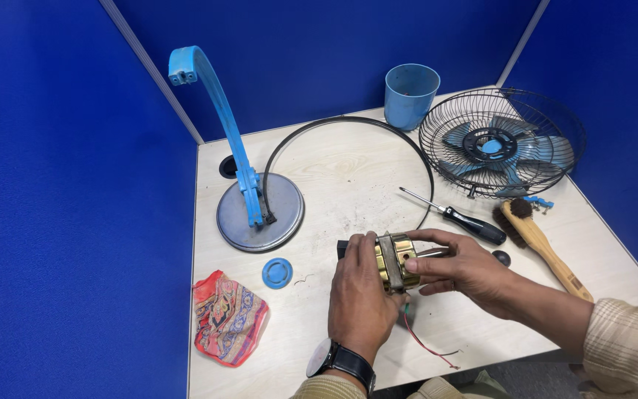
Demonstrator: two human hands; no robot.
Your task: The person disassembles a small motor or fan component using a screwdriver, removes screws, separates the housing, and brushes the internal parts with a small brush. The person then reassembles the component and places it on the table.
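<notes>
Head view of a pale worktable between blue partitions. The left hand and right hand are both closed around a brass-coloured fan motor, held just above the table's near middle; thin red and green wires trail from it toward the front edge. Behind the motor lie a black-handled screwdriver and a thin black ring. At left stands the blue fan stand on its round grey base, with a small blue cap and a patterned cloth nearer. At right: wire fan guard with blue blades inside, blue cup, wooden-handled brush
</notes>
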